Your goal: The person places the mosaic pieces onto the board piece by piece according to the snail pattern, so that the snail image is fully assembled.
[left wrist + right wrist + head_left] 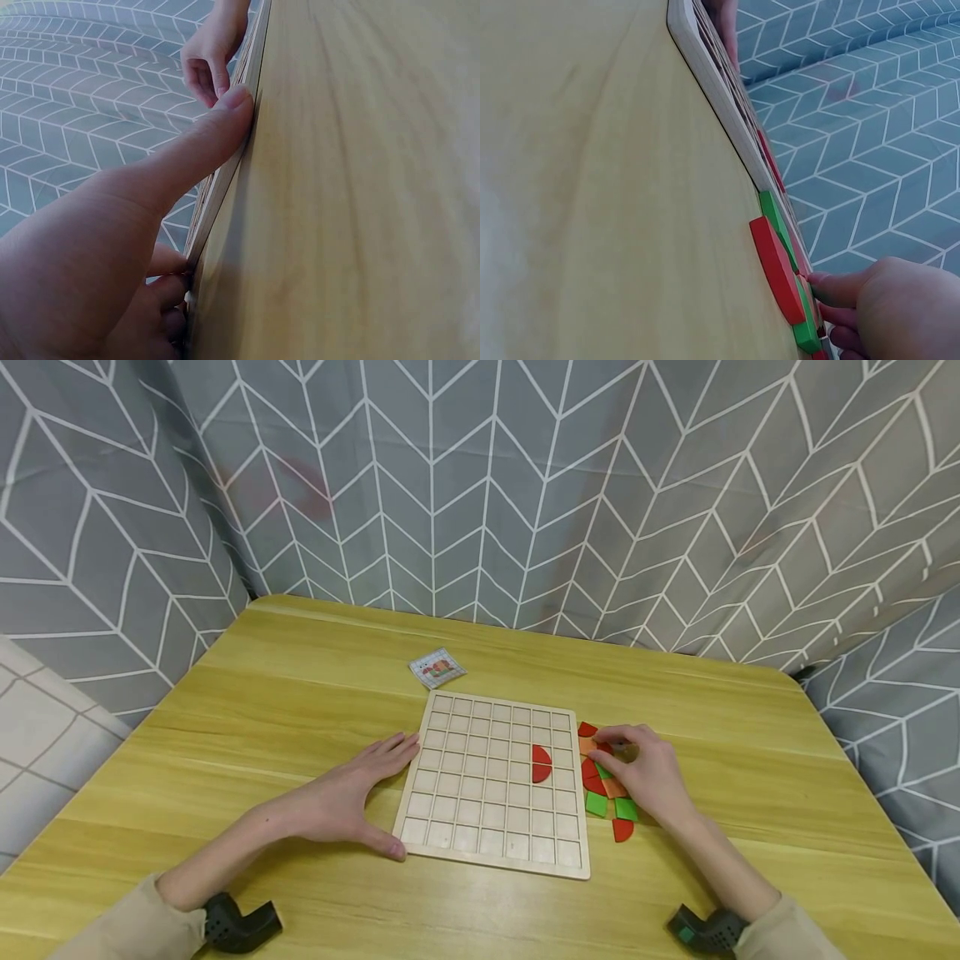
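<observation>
The right hand [648,772] is bent over a loose heap of pieces [592,777], red, green and orange, just beside the board's right edge; thumb and fingertips come close together, but I can't tell whether they pinch a piece. The left hand [341,802] lies spread, fingers at the board's left edge, thumb at its near corner. Between them the wooden board [495,792] rests flat, two red quarter-round pieces [540,773] side by side in its squares.

Only the head view gives the grid from above, and the small picture card [437,668] near the board's far left corner. The right wrist view, low over the wood, brings out how thick the pieces are, a red one in front of green. The left wrist view shows that thumb on the board's edge close up.

The table [225,718] is yellowish, with wood grain. Beyond it hangs a grey curtain [450,485] patterned in white chevrons; pale tiles [45,743] show at the left.
</observation>
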`<state>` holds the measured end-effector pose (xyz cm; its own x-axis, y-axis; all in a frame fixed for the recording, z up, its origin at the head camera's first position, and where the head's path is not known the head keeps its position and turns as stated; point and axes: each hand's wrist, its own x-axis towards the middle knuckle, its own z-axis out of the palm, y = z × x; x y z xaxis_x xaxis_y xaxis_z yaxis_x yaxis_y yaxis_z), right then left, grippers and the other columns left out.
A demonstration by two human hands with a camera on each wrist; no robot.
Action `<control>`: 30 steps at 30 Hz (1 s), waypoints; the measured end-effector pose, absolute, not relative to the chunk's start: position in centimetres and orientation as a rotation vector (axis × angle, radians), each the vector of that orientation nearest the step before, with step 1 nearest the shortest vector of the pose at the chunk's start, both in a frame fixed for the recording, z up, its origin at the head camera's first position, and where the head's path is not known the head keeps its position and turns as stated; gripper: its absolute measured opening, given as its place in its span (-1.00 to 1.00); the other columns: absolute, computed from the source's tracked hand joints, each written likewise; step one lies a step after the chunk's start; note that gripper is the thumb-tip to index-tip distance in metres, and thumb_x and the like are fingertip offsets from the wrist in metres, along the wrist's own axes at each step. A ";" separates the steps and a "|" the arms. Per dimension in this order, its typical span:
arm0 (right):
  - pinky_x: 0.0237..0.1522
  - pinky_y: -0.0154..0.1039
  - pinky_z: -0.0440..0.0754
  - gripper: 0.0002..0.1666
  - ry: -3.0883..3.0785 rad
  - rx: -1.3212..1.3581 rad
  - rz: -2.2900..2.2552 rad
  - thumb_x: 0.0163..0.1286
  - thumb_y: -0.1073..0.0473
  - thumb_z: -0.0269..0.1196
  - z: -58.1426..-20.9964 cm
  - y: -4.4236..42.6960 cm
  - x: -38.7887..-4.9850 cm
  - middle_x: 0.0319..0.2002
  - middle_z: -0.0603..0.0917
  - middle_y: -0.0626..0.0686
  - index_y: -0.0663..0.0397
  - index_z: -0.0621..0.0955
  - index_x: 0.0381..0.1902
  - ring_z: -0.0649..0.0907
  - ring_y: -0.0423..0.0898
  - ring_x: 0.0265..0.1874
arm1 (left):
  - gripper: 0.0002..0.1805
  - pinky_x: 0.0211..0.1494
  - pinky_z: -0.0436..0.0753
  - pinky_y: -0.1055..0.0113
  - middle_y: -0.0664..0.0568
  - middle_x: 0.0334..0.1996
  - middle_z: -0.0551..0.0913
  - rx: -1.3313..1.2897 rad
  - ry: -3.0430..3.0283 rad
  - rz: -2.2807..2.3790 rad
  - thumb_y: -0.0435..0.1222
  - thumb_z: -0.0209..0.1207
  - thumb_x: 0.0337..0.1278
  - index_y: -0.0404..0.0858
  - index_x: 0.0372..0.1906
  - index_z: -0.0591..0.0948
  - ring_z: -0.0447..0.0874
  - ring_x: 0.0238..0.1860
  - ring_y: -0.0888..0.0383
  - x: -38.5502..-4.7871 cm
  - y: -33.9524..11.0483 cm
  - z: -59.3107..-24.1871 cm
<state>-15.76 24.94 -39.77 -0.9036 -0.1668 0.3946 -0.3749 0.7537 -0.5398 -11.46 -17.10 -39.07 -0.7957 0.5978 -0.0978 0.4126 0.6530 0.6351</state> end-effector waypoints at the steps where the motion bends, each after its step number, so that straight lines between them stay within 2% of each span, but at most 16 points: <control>1: -0.22 -0.41 0.52 -0.71 -2.629 0.418 0.907 0.11 0.20 0.54 -39.8 24.9 -15.8 -0.26 0.77 -0.02 0.06 0.76 -0.17 0.64 -0.09 -0.23 | 0.42 0.49 0.04 -0.34 0.06 0.63 -0.15 0.807 2.573 0.883 0.39 0.41 -0.34 -0.14 0.62 -0.01 -0.27 0.61 -0.16 -11.5 -17.1 -39.1; 12: -0.25 -0.49 0.52 -0.72 -2.610 0.393 0.893 0.09 0.23 0.54 -40.1 25.1 -15.9 -0.28 0.78 0.00 0.08 0.78 -0.20 0.65 -0.10 -0.25 | 0.42 0.48 0.05 -0.34 0.08 0.63 -0.15 0.792 2.568 0.879 0.39 0.41 -0.34 -0.13 0.62 -0.01 -0.27 0.61 -0.15 -11.5 -17.1 -38.9; 20: -0.29 -0.48 0.51 -0.73 -2.545 0.437 0.832 0.04 0.23 0.57 -40.3 25.1 -16.0 -0.33 0.78 -0.03 0.06 0.79 -0.25 0.67 -0.10 -0.28 | 0.41 0.48 0.06 -0.34 0.07 0.63 -0.15 0.803 2.569 0.882 0.39 0.41 -0.32 -0.14 0.62 -0.01 -0.26 0.61 -0.15 -11.4 -17.2 -38.9; 30: -0.21 -0.39 0.55 -0.71 -2.539 0.396 0.851 0.07 0.21 0.55 -40.1 25.0 -15.7 -0.30 0.79 -0.02 0.06 0.78 -0.20 0.72 -0.06 -0.25 | 0.41 0.47 0.06 -0.36 0.06 0.63 -0.14 0.814 2.571 0.878 0.40 0.40 -0.32 -0.15 0.62 -0.01 -0.25 0.61 -0.18 -11.5 -17.2 -38.9</control>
<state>-15.73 24.97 -40.09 -0.8661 -0.1292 0.4828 -0.3940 0.7709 -0.5005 -11.49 -17.21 -38.91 -0.7928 0.6014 -0.0988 0.4154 0.6519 0.6344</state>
